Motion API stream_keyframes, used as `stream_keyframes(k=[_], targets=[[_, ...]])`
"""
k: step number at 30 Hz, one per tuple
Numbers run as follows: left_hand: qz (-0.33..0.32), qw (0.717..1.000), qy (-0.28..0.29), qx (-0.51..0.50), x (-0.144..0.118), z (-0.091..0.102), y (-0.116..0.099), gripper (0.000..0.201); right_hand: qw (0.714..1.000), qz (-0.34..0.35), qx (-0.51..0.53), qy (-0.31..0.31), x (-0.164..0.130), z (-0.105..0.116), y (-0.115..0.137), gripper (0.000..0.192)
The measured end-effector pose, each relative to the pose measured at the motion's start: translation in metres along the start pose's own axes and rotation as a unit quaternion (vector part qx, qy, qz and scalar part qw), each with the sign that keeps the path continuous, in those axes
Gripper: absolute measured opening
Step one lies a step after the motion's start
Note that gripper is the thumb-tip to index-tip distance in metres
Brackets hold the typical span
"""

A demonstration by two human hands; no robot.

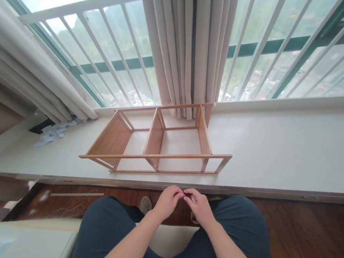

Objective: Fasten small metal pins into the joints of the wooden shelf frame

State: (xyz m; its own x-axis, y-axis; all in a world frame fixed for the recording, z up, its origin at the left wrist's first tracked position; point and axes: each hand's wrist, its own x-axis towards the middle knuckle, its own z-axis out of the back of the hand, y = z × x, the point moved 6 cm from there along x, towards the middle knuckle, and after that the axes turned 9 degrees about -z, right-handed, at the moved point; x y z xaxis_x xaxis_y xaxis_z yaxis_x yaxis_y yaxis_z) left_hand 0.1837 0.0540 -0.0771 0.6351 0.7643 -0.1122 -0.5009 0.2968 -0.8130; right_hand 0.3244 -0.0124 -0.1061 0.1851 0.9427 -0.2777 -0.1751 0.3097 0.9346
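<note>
Above my lap, my left hand (169, 201) and my right hand (198, 206) meet at the fingertips. Both are closed in a pinch around something small and dark between them, too tiny to name. A bit of something pale also shows in the curled fingers of my right hand. Beyond them, a wooden shelf frame (154, 137) lies on its side on the white window ledge (276, 152). It has several upright panels joined by long thin rails. Neither hand touches it.
Beige curtains (180, 47) hang behind the frame, between barred windows. Crumpled white paper (52, 133) lies at the ledge's left end. A pale strip (77, 194) and thin cords rest on the dark wooden floor (309, 233). A white surface (28, 241) stands at the lower left.
</note>
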Motion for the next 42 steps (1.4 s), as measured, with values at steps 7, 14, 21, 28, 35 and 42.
stream_keyframes(k=[7,14,21,28,35,42], targets=[[0.002,0.999,0.032,-0.001,0.022,-0.005,-0.006,0.023,0.998,-0.006,0.051,-0.030,0.009,0.016,-0.004,0.021],[-0.060,0.993,-0.064,0.075,0.070,-0.001,-0.015,0.025,0.973,-0.084,0.114,-0.181,0.027,0.055,-0.025,0.025],[-0.059,0.980,-0.001,0.190,0.121,-0.045,-0.008,0.039,0.922,-0.149,0.206,-0.291,0.043,0.073,-0.067,0.038],[-0.031,0.956,0.045,0.288,0.131,-0.067,0.000,0.024,0.901,-0.167,0.273,-0.292,0.040,0.072,-0.085,0.034],[-0.031,0.947,0.041,0.318,0.112,-0.068,-0.002,0.026,0.812,-0.240,0.472,-0.247,0.020,0.040,-0.086,0.040],[-0.066,0.953,0.046,0.294,0.099,-0.068,-0.002,0.035,0.694,-0.232,0.620,-0.284,0.005,0.013,-0.084,0.050]])
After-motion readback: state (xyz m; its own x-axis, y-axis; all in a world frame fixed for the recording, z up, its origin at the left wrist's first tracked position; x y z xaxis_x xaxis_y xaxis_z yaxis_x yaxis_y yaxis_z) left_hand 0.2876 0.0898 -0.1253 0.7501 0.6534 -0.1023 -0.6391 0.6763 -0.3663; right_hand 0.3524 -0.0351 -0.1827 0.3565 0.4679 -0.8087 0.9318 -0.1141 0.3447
